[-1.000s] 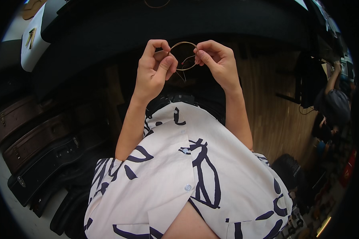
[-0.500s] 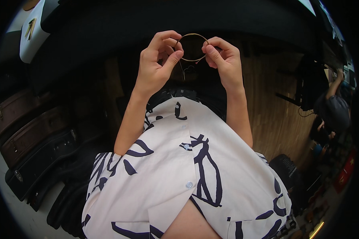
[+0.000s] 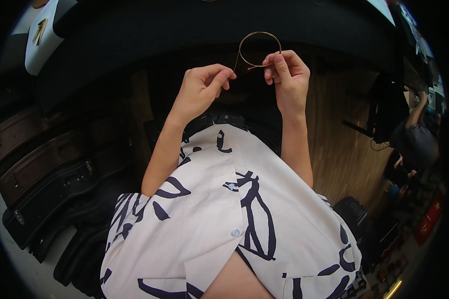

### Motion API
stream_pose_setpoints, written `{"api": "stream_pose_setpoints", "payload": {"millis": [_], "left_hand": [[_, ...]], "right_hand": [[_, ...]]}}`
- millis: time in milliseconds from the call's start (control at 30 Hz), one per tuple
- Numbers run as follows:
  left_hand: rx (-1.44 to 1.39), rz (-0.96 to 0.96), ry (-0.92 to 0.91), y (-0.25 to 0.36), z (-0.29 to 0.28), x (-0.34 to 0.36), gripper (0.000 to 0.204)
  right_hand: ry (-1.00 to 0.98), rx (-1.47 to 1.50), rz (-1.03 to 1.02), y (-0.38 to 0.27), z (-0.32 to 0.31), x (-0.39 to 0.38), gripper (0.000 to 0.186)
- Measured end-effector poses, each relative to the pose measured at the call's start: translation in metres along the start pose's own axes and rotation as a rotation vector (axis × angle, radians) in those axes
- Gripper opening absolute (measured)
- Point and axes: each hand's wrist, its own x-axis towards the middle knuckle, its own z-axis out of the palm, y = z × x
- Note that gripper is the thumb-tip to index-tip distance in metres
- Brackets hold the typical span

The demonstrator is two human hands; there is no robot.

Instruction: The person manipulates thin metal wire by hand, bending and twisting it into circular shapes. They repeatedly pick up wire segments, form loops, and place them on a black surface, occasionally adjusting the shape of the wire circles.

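A coiled guitar string [image 3: 259,33], thin and brass-coloured with a small red end, is held up between my hands over a dark background. My right hand [image 3: 293,79] pinches the right side of the ring between thumb and fingers. Lower and to the left, my left hand [image 3: 198,91] pinches a loose length of the string that runs down from the coil's left side. The ring stays round, and the red end sticks out at its bottom, just left of my right fingertips.
A black-covered surface [image 3: 159,35] spans the far side. Several dark instrument cases [image 3: 45,174] stand at the left. A white surface [image 3: 37,62] with a gold-coloured item lies at far left. Another person [image 3: 418,142] is at the right, beyond the wooden floor [image 3: 334,129].
My left hand has let go of the ring's left side and moved down, drawing out a loose length of string. The coil has shifted up and right with my right hand.
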Motion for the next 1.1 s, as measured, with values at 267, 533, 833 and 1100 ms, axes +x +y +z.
{"api": "stream_pose_setpoints", "payload": {"millis": [267,533,833,1100], "left_hand": [[0.236,0.057,-0.023,-0.009,-0.006,-0.003,0.015],[-0.011,0.005,-0.039,-0.017,-0.020,-0.014,0.014],[-0.379,0.314,0.330,-0.002,-0.010,-0.006,0.012],[0.462,0.543,0.531,0.008,0.013,-0.009,0.011]], "right_hand": [[0.080,-0.100,-0.086,0.001,0.002,-0.001,0.020],[0.120,-0.544,-0.228,0.001,-0.002,-0.003,0.022],[0.018,-0.634,-0.226,0.006,0.014,-0.008,0.019],[-0.001,-0.397,-0.043,0.009,0.045,-0.025,0.019]]}}
